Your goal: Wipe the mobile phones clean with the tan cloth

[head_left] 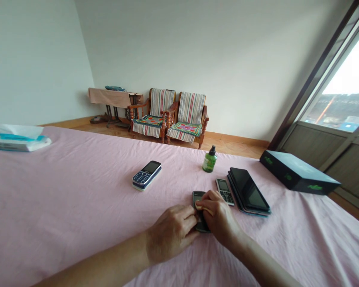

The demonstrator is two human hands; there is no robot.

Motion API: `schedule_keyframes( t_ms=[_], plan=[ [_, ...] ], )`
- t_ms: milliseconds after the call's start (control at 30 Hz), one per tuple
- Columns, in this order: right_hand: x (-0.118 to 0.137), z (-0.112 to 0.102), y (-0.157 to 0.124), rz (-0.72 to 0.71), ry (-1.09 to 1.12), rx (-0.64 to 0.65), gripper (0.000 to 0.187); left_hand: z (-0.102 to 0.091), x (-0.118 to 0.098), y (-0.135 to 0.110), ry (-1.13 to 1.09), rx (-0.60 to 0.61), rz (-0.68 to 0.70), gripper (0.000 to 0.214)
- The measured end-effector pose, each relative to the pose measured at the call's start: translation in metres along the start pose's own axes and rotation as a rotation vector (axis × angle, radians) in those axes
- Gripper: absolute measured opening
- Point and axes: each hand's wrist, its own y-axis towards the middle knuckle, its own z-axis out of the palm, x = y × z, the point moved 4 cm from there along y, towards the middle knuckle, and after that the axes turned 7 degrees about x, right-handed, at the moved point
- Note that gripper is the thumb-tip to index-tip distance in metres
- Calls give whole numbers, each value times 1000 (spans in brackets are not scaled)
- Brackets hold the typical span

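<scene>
Lengthwise, dark phone (198,197) points away between left hand (170,233), right hand (218,215).

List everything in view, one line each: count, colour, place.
tablecloth: 1, pink, covers the table
dark phone: 1, black, under both hands
keypad phone: 1, blue, centre of cloth
slim phone: 1, grey, right of the hands
touchscreen stack: several, black, beside slim phone
spray bottle: 1, green, behind the phones
box: 1, black, green marks, far right
tissue pack: 1, white and blue, far left
armchairs: 2, wood, striped covers, back wall
left hand: gripping dark phone's side
right hand: on top of dark phone
</scene>
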Motion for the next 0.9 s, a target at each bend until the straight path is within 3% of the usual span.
schedule_keyframes(
  t_ms=[267,467,700,900],
  plan=[
    [-15,3,27,-15,-2,-22,37,1,3,0,-33,-4,-14,11],
    [4,0,2,-42,65,36,33,2,2,-1,-63,-29,-34,15],
    [15,5,-26,-41,214,43,33,2,6,-1,-122,-62,-150,22],
    [17,5,-42,-13,361,63,32,2,7,1,-183,-100,-34,40]
  ],
)
